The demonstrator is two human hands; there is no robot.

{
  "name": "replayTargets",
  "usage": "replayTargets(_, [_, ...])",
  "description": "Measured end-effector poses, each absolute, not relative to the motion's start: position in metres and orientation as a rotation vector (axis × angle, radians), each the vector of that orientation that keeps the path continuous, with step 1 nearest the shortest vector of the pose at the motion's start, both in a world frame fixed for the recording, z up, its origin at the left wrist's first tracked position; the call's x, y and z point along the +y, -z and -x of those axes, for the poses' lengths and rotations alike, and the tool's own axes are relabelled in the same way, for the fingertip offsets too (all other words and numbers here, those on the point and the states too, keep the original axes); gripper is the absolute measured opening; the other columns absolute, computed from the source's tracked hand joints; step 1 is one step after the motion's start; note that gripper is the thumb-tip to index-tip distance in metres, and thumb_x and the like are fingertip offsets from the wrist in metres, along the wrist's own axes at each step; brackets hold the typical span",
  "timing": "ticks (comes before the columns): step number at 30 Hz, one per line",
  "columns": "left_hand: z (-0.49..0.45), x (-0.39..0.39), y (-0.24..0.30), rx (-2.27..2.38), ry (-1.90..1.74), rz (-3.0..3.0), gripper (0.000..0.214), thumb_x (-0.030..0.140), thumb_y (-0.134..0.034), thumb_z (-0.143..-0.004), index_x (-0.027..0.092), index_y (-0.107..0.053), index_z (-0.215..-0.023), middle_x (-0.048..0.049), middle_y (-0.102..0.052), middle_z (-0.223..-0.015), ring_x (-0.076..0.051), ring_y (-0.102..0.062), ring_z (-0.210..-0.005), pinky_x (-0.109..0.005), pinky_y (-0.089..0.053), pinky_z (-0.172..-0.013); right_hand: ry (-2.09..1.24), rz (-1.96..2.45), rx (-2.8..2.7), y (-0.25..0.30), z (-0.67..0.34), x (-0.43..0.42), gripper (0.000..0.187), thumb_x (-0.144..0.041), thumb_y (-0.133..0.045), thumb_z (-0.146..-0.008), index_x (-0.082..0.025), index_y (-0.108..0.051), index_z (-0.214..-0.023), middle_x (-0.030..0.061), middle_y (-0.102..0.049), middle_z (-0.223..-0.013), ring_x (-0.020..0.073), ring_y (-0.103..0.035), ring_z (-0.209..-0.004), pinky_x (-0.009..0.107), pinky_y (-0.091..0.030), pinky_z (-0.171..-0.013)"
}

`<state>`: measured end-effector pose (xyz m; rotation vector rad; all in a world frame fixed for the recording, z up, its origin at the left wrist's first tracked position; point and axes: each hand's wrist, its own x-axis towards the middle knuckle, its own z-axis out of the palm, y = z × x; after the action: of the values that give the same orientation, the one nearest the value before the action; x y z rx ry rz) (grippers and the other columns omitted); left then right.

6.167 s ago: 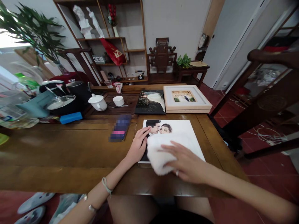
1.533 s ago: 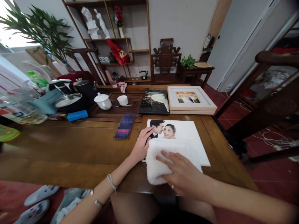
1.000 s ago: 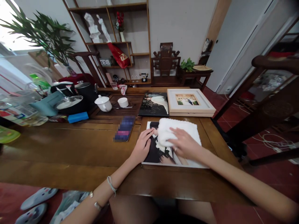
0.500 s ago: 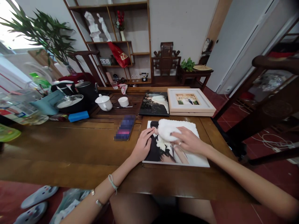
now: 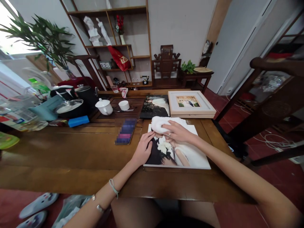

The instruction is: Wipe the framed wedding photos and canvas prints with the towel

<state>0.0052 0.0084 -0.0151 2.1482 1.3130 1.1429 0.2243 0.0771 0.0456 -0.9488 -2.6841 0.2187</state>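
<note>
A large photo print on a board (image 5: 190, 155) lies flat on the wooden table (image 5: 71, 158) in front of me; it pictures people in dark and white clothes with flowers. My right hand (image 5: 178, 130) is closed on a fluffy white cloth (image 5: 159, 124), pressed against the far left part of the photo. The cloth covers the photo's upper edge there. My left hand (image 5: 144, 147) rests on the photo's left edge, fingers stretched out and their tips close to the cloth.
Behind the photo lie a dark photo panel (image 5: 154, 107) and a light-framed picture (image 5: 209, 109). A phone (image 5: 125, 131) lies left of my left hand. Farther left stand a white lidded cup (image 5: 104, 107), a small white cup (image 5: 123, 105), a blue block (image 5: 78, 121) and a pan (image 5: 71, 109).
My right hand has slid the white cloth away from me and to the left, up to the photo's far edge. My left hand stays at the left edge.
</note>
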Motion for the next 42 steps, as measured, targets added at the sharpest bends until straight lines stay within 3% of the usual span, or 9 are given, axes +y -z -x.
replayTargets(3, [-0.005,0.008,0.013,1.291,-1.12,-2.145,0.042,0.016,-0.038,-0.093,0.023,-0.055,-0.13,-0.0083,-0.055,-0.136,-0.023,-0.045,-0.128,-0.049,-0.033,-0.111,-0.182,1.032,-2.65,-0.038,-0.265,0.072,0.036,-0.017,-0.039,-0.09,-0.019,-0.056,-0.122,0.0122,-0.062,-0.112,0.028,-0.052,-0.104,0.04,-0.043,-0.086])
replayTargets(8, [-0.005,0.008,0.012,1.303,-1.11,-2.159,0.042,0.016,-0.038,-0.093,0.022,-0.056,-0.13,-0.0084,-0.055,-0.136,-0.022,-0.045,-0.128,-0.049,-0.034,-0.111,-0.117,1.146,-2.606,-0.032,-0.307,0.063,0.035,-0.016,-0.04,-0.087,-0.015,-0.062,-0.114,0.0163,-0.065,-0.103,0.0315,-0.057,-0.1,0.045,-0.047,-0.081])
replayTargets(11, [-0.005,0.008,0.013,1.309,-1.106,-2.159,0.042,0.015,-0.038,-0.093,0.023,-0.056,-0.13,-0.0081,-0.055,-0.136,-0.022,-0.045,-0.128,-0.049,-0.034,-0.111,-0.037,1.083,-2.656,-0.031,-0.303,0.039,0.034,-0.014,-0.045,-0.084,-0.014,-0.065,-0.111,0.0224,-0.058,-0.124,0.0362,-0.051,-0.118,0.053,-0.044,-0.09])
replayTargets(18, [-0.005,0.008,0.013,1.321,-1.088,-2.136,0.042,0.015,-0.038,-0.093,0.022,-0.055,-0.131,-0.0078,-0.054,-0.138,-0.022,-0.043,-0.129,-0.049,-0.032,-0.112,-0.168,0.497,-2.875,-0.036,-0.262,-0.046,0.025,-0.017,-0.056,-0.079,-0.023,-0.071,-0.099,0.0107,-0.045,-0.146,0.0326,-0.033,-0.137,0.053,-0.031,-0.109])
replayTargets(24, [-0.005,0.009,0.013,1.319,-1.08,-2.167,0.041,0.015,-0.038,-0.093,0.02,-0.056,-0.13,-0.0087,-0.054,-0.137,-0.022,-0.044,-0.129,-0.047,-0.033,-0.112,-0.108,0.647,-2.798,-0.029,-0.273,0.0,0.032,-0.018,-0.052,-0.082,-0.019,-0.068,-0.11,0.019,-0.051,-0.138,0.0323,-0.044,-0.13,0.054,-0.038,-0.101])
replayTargets(31, [-0.005,0.008,0.011,1.334,-1.089,-2.151,0.041,0.016,-0.039,-0.093,0.02,-0.057,-0.129,-0.0081,-0.055,-0.136,-0.022,-0.045,-0.129,-0.046,-0.034,-0.112,0.012,1.107,-2.639,-0.034,-0.296,0.064,0.036,-0.013,-0.046,-0.083,-0.016,-0.064,-0.114,0.0171,-0.066,-0.106,0.0319,-0.059,-0.104,0.046,-0.049,-0.082])
replayTargets(33, [-0.006,0.008,0.011,1.34,-1.088,-2.144,0.041,0.015,-0.039,-0.093,0.02,-0.057,-0.129,-0.0083,-0.055,-0.136,-0.022,-0.045,-0.129,-0.046,-0.034,-0.112,0.021,1.158,-2.608,-0.035,-0.294,0.055,0.038,-0.011,-0.045,-0.082,-0.015,-0.063,-0.114,0.0194,-0.064,-0.113,0.0323,-0.059,-0.104,0.047,-0.049,-0.082])
replayTargets(37, [-0.006,0.008,0.012,1.342,-1.085,-2.137,0.041,0.015,-0.039,-0.093,0.021,-0.057,-0.129,-0.0075,-0.056,-0.136,-0.022,-0.045,-0.129,-0.046,-0.033,-0.112,-0.01,1.116,-2.684,-0.035,-0.283,-0.004,0.041,-0.007,-0.05,-0.075,-0.015,-0.065,-0.113,0.0224,-0.055,-0.131,0.0371,-0.05,-0.123,0.055,-0.042,-0.097])
replayTargets(42, [-0.006,0.01,0.014,1.329,-1.089,-2.144,0.041,0.016,-0.038,-0.094,0.022,-0.055,-0.131,-0.0073,-0.055,-0.137,-0.022,-0.045,-0.129,-0.048,-0.033,-0.112,-0.259,0.763,-2.842,-0.036,-0.271,-0.083,0.033,-0.016,-0.061,-0.074,-0.024,-0.068,-0.106,0.0142,-0.04,-0.148,0.0366,-0.031,-0.138,0.056,-0.032,-0.108])
